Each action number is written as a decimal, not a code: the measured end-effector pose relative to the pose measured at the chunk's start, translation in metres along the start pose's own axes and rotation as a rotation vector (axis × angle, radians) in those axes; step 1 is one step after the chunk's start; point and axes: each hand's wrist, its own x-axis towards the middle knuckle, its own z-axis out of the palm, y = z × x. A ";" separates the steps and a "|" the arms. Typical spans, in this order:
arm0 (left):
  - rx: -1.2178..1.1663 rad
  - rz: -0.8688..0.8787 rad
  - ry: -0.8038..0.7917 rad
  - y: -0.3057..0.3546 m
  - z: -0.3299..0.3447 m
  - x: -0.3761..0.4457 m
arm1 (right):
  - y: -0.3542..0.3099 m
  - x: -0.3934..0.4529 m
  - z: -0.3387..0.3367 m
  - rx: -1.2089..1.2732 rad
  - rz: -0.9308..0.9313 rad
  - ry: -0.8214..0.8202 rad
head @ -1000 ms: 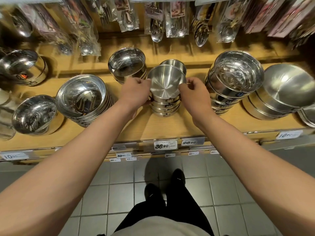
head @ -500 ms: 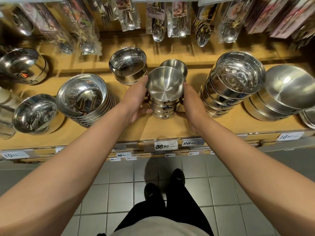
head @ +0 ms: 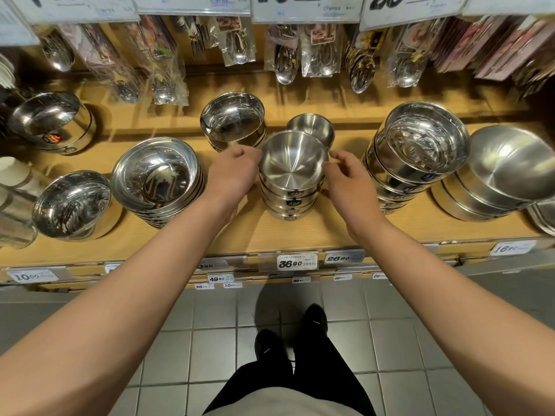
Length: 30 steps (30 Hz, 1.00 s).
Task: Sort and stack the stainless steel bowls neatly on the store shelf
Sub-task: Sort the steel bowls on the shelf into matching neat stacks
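**Both hands flanking the middle bowl stack**

Starting at the fingers: the left hand (head: 232,172) has its fingers curled in loosely, knuckles up against the left rim of the top bowl (head: 292,165). Can't honestly tell if it's pinching the rim or just resting beside it. The right hand (head: 345,175) looks let go, fingers relaxed and spread a bit, fingertips right at the right rim, touching or just shy of it.

That top bowl sits nested on the center stack (head: 289,202), roughly mid-shelf (head: 330,229), and it looks level to me. A smaller bowl (head: 312,130) sits just behind it, a shinier one (head: 232,121) to the far left of that.

Handling-wise, I'd guess these are light, rigid and pretty slick, brushed steel with thin rims. Best bet is grabbing opposite sides of the rim, or cupping the whole stack low on its walls to slide it. Nested ones may stick or clatter.

Further out: the tall stack (head: 420,151) on the right leans noticeably, a wide stack (head: 156,178) sits left. Price tags (head: 297,262) run along the near edge.
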 end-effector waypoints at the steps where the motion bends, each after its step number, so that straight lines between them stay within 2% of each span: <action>1: 0.004 0.039 0.015 0.000 -0.001 0.000 | -0.002 0.000 -0.001 -0.028 -0.046 0.006; 4: -0.002 0.089 -0.010 0.001 -0.002 -0.001 | -0.006 0.002 -0.003 -0.083 -0.090 -0.021; 13: 0.084 0.096 -0.039 0.006 -0.008 -0.003 | -0.012 -0.001 -0.006 -0.095 -0.028 -0.024; 19: 0.089 0.096 0.023 0.033 -0.017 0.009 | -0.018 -0.012 -0.020 0.023 -0.001 -0.010; 24: 0.129 0.095 -0.076 0.048 -0.011 0.036 | -0.012 -0.020 -0.026 0.021 0.002 0.011; 28: 0.189 0.069 -0.138 0.055 0.001 0.068 | -0.007 -0.027 -0.028 0.053 0.021 0.100; 30: 0.237 0.054 -0.219 0.054 0.009 0.087 | -0.004 -0.032 -0.028 0.065 0.031 0.153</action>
